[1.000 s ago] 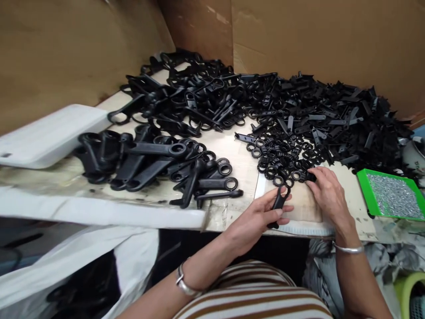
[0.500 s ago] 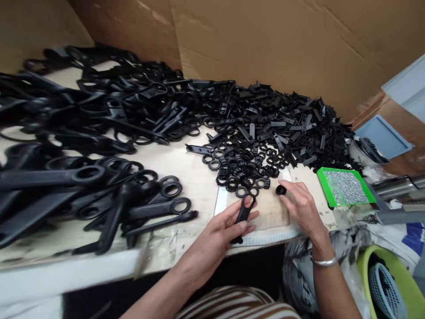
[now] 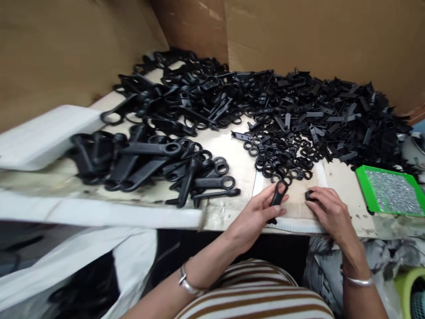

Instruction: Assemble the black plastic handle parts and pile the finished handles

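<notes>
My left hand (image 3: 254, 217) is closed round a short black plastic handle piece (image 3: 278, 195) with a ring-shaped end pointing up, held over the pale mat (image 3: 295, 208) at the table's front edge. My right hand (image 3: 328, 212) is just to the right of it, with its fingertips pinched on a small black ribbed ring (image 3: 310, 195). A heap of the same small black rings (image 3: 282, 157) lies right behind both hands.
Long black handles with ring ends (image 3: 159, 159) lie left of the hands, more black plastic parts (image 3: 332, 115) are piled at the back. A green tray of small metal bits (image 3: 390, 190) sits at the right. A white board (image 3: 46, 135) lies far left. Cardboard walls (image 3: 299, 35) stand behind.
My right hand has drawn back from the ring heap toward me with a small ring in its fingertips. The left hand keeps the handle piece. The camera swung about.
</notes>
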Motion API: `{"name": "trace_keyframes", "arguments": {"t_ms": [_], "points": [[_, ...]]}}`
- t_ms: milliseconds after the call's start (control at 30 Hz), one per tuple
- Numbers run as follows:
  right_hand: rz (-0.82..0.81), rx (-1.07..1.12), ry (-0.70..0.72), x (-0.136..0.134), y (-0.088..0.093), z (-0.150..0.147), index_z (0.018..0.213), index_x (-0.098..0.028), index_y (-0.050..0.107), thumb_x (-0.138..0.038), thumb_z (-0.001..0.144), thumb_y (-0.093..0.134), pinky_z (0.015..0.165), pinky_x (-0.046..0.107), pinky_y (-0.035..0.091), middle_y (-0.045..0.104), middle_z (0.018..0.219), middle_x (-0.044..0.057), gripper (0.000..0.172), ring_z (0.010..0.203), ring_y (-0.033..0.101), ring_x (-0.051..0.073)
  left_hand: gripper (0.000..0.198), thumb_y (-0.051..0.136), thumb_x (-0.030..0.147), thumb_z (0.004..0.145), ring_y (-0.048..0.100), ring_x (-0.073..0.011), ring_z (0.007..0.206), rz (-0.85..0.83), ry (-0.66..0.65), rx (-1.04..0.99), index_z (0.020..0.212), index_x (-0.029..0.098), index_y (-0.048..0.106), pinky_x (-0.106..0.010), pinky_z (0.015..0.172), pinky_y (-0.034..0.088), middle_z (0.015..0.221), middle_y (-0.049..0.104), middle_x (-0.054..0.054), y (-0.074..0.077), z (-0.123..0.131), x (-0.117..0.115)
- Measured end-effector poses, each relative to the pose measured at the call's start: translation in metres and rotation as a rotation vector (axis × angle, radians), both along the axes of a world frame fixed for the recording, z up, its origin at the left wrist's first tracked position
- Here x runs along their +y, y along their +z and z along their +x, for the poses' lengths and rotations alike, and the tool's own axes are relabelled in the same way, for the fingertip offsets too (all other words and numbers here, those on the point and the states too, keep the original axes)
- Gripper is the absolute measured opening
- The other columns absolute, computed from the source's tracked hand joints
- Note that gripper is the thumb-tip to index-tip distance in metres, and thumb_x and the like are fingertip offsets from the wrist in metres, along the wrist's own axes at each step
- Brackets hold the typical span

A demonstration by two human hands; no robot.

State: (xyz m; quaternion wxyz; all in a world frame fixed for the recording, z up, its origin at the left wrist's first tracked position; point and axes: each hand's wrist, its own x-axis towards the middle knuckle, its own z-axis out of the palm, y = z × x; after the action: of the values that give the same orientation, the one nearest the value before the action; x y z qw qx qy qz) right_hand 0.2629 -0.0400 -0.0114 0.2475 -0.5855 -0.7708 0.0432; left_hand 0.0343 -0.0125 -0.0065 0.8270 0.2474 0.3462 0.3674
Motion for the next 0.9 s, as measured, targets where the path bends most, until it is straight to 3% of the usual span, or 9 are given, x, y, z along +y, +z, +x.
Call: {"name": "trace_keyframes", "arguments": {"t_ms": [167,300,467,567,767,900], "points": [[-0.059,0.029,0.035,-0.001,0.02,-0.01,0.116,-0.025,0.065,-0.026,0.091,0.06,0.086,0.041,0.056,0.07,0.107,0.008,0.025,0.094,0.066,0.024,0.049,0.066,0.008,0.071,0.049,-0.0253,0.133,0.012,0.004,-0.039,0.117,0.026,0.068,-0.042,0.109,0.041,0.14,0.058,-0.004,0.0,0.002,0.0],[0.025,0.197,0.056,0.003,0.032,-0.04,0.112,-0.027,0.068,-0.029,0.089,0.064,0.079,0.034,0.059,0.069,0.11,0.007,0.023,0.084,0.068,0.018,0.051,0.066,0.009,0.073,0.047,-0.0254,0.135,0.079,-0.01,-0.057,0.121,0.023,0.066,-0.043,0.113,0.035,0.137,0.06,-0.005,-0.002,0.003,0.0],[0.208,0.178,0.083,0.017,0.017,-0.067,0.112,-0.023,0.069,-0.025,0.09,0.063,0.081,0.033,0.059,0.069,0.101,0.008,0.022,0.089,0.068,0.019,0.057,0.065,0.007,0.074,0.038,-0.0267,0.141,0.201,-0.018,-0.132,0.13,0.021,0.06,-0.039,0.115,0.033,0.144,0.055,-0.006,-0.005,0.004,0.0],[0.217,0.154,0.087,0.021,0.009,-0.07,0.112,-0.022,0.069,-0.024,0.09,0.063,0.079,0.032,0.06,0.069,0.098,0.008,0.023,0.087,0.068,0.018,0.061,0.062,0.008,0.078,0.038,-0.0266,0.142,0.277,-0.03,-0.126,0.137,0.021,0.054,-0.039,0.116,0.032,0.148,0.05,-0.006,-0.01,0.002,-0.002],[0.155,0.152,0.063,0.016,0.016,-0.074,0.114,-0.021,0.069,-0.021,0.091,0.061,0.08,0.031,0.058,0.067,0.099,0.009,0.024,0.088,0.066,0.018,0.061,0.054,0.013,0.085,0.05,-0.023,0.132,0.564,-0.068,0.142,0.144,0.023,0.044,-0.035,0.111,0.038,0.145,0.052,-0.007,-0.013,-0.004,-0.001],[0.056,0.298,0.056,0.007,0.024,-0.072,0.113,-0.022,0.071,-0.021,0.09,0.063,0.078,0.028,0.058,0.067,0.099,0.007,0.024,0.09,0.066,0.016,0.045,0.052,0.023,0.091,0.066,-0.0211,0.103,0.779,-0.14,0.454,0.136,0.022,0.052,-0.029,0.09,0.049,0.115,0.071,-0.006,0.0,-0.014,0.002]]}}
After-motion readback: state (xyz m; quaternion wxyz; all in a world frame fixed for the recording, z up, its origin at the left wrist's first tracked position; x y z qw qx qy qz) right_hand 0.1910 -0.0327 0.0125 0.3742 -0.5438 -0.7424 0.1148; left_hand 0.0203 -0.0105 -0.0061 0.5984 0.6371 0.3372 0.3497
